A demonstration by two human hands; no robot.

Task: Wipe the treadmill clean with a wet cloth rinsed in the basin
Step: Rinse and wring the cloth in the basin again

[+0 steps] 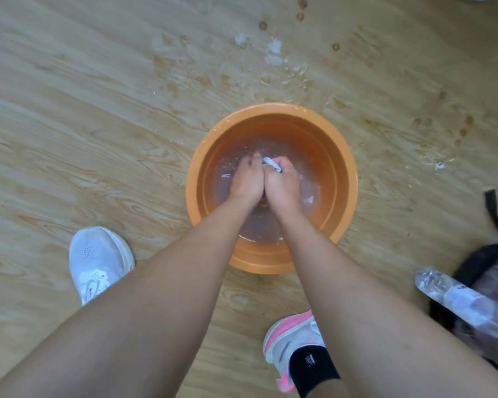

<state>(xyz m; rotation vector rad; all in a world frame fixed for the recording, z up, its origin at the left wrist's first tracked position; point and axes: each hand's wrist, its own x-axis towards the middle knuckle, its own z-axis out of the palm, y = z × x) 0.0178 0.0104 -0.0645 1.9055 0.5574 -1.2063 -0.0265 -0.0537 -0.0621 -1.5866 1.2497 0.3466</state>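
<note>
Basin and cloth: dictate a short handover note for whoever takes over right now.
Left hand and right hand: pressed together low in the basin, both gripping the bunched cloth.
Basin: orange, holds water, stands on the wooden floor in front of the person's shoes.
Done: the cloth is in for rinsing; splashes lie beyond the basin.
Left: probably wring the cloth, then wipe the treadmill, which is not in view.

Glossy orange plastic basin [342,156] on wet wood-grain floor [84,110].
</note>
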